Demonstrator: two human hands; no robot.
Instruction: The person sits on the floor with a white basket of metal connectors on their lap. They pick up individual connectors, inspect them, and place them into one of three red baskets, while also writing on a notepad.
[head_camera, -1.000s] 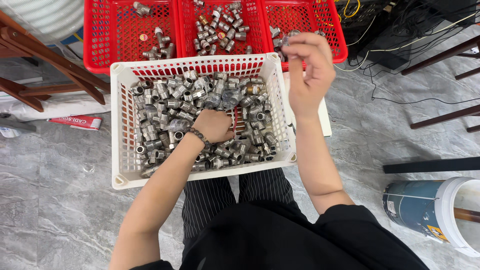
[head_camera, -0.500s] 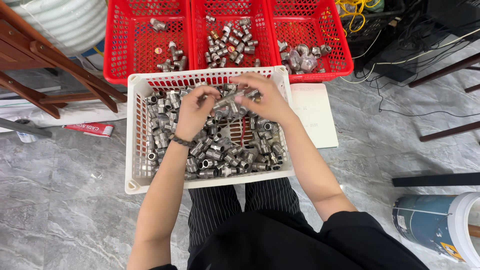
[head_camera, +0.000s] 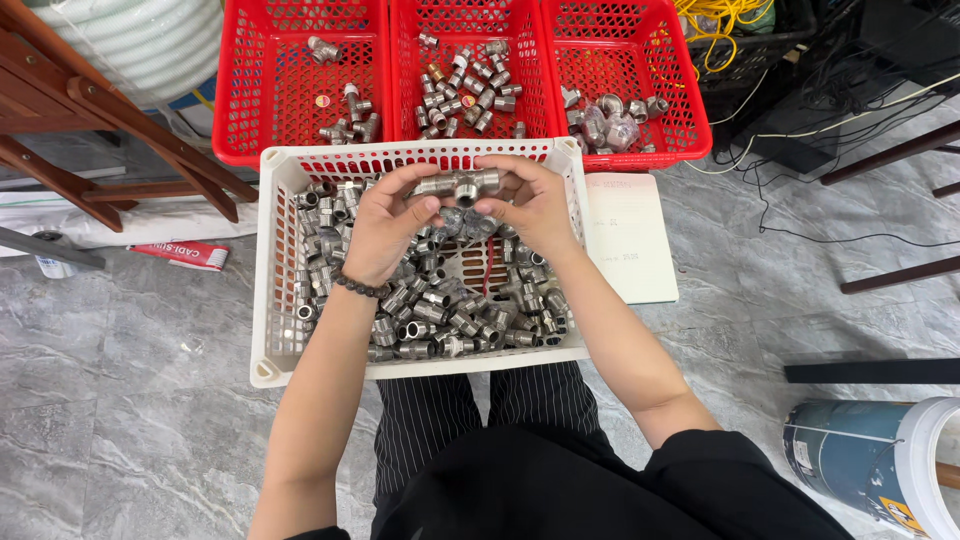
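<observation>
Head view, looking down over the white basket, which serves as landmark. Left hand hovers above the basket's far half, fingers curled, thumb and forefinger pinching the left end of a metal pipe fitting; a dark bead bracelet sits at that wrist. Right hand mirrors it just to the right, fingertips closed on the fitting's other end, so the piece hangs between both hands over the basket's far rim. Risk, as a judgement: the hold is by fingertips only on smooth metal, so a slip would drop the piece into the heap of loose fittings below, where it would be lost among look-alikes; held this near the far rim, it could also bounce over into the middle red basket beyond and mix with what lies there. A twist with uneven force might pinch a finger at the threads. The fitting itself: dull silver, short, tee-shaped it seems, with hexagonal collars and a small orange spot at its middle opening; finer detail too small to tell. Right of the white basket lies a pale notebook.
</observation>
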